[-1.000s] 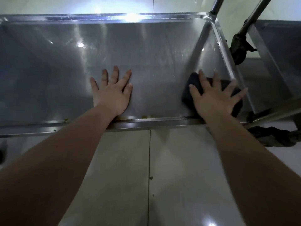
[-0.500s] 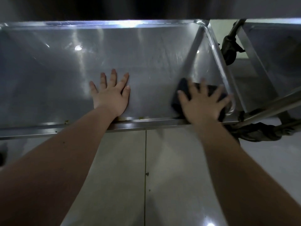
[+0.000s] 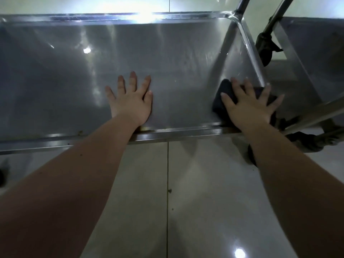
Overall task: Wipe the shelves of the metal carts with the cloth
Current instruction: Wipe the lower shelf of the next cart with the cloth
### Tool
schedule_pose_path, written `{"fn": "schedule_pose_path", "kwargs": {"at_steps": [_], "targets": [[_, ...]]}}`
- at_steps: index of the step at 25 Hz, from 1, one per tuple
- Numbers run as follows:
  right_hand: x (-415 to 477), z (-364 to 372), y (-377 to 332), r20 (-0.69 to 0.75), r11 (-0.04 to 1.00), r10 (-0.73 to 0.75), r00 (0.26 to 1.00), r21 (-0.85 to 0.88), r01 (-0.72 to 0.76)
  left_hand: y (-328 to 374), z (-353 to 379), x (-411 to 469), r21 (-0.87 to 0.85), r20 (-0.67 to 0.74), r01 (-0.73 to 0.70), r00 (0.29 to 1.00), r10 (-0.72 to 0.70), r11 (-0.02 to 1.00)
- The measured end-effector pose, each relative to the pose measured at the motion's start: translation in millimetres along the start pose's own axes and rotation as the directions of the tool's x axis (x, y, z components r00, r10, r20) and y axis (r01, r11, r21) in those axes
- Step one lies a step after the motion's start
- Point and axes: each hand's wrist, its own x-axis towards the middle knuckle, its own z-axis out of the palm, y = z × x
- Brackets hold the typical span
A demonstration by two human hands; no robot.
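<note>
A stainless steel cart shelf (image 3: 167, 58) with a raised rim fills the upper half of the view. My left hand (image 3: 131, 101) lies flat on the shelf near its front edge, fingers spread, holding nothing. In the shelf's front right corner my right hand (image 3: 249, 105) presses flat, fingers spread, on a dark cloth (image 3: 224, 94). The palm hides most of the cloth; its left and far parts show.
A second metal cart (image 3: 307, 58) stands close on the right, with black caster wheels (image 3: 264, 45) between the two. Upright cart posts (image 3: 242, 6) rise at the far right corner. Glossy floor tiles (image 3: 167, 202) lie below the front rim, which carries small brownish specks (image 3: 143, 128).
My right hand slid the cloth left along the front of the shelf, then back into the right corner. My left hand stayed planted. The camera dipped and rose.
</note>
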Motion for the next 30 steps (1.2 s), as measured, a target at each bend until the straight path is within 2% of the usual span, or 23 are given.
{"fn": "schedule_pose_path", "kwargs": {"at_steps": [3, 5, 7, 9, 11, 14, 16, 19, 21, 23, 27, 30], "targets": [[31, -15, -50, 0.011, 0.990, -0.090, 0.996, 0.109, 0.088, 5, 2, -7, -0.015, -0.011, -0.003, 1.000, 0.003, 1.000], [48, -25, -56, 0.040, 0.983, -0.155, 0.987, 0.105, 0.150, 5, 5, -11, -0.029, -0.027, -0.006, 1.000, 0.005, 1.000], [44, -26, -50, 0.056, 0.987, -0.134, 0.989, 0.097, 0.128, 5, 6, -12, -0.037, -0.019, 0.003, 1.000, -0.004, 0.999], [11, -15, -63, -0.007, 0.987, -0.142, 0.990, 0.068, 0.142, 6, 6, -12, -0.024, -0.015, 0.005, 1.000, -0.005, 1.000], [-35, -5, -97, -0.051, 0.953, -0.299, 0.953, 0.039, 0.301, 6, 7, -13, -0.019, -0.011, -0.001, 1.000, 0.001, 1.000], [-51, -2, -134, -0.012, 0.860, -0.510, 0.860, -0.004, 0.510, 2, 5, -14, -0.032, -0.016, -0.009, 1.000, 0.008, 0.999], [-17, -15, -125, 0.025, 0.874, -0.486, 0.874, 0.031, 0.485, 1, 2, -15, -0.065, -0.013, -0.014, 1.000, 0.013, 0.998], [35, -26, -77, 0.050, 0.961, -0.263, 0.964, 0.106, 0.256, 2, 2, -18, -0.057, -0.020, -0.018, 1.000, 0.017, 0.998], [42, -24, -40, 0.028, 0.984, -0.141, 0.990, 0.117, 0.137, -1, 6, -17, -0.046, -0.029, -0.023, 0.999, 0.022, 0.999], [29, -17, -15, 0.012, 0.989, -0.085, 0.996, 0.119, 0.083, -2, 9, -13, -0.040, -0.041, -0.038, 0.999, 0.036, 0.998], [-22, 4, -38, -0.021, 0.979, -0.202, 0.979, 0.028, 0.203, -1, 8, -8, -0.013, 0.004, -0.019, 1.000, 0.019, 1.000], [-39, 5, -47, -0.036, 0.969, -0.246, 0.969, 0.015, 0.247, -9, -6, -1, -0.007, 0.030, -0.068, 0.997, 0.068, 0.998]]}}
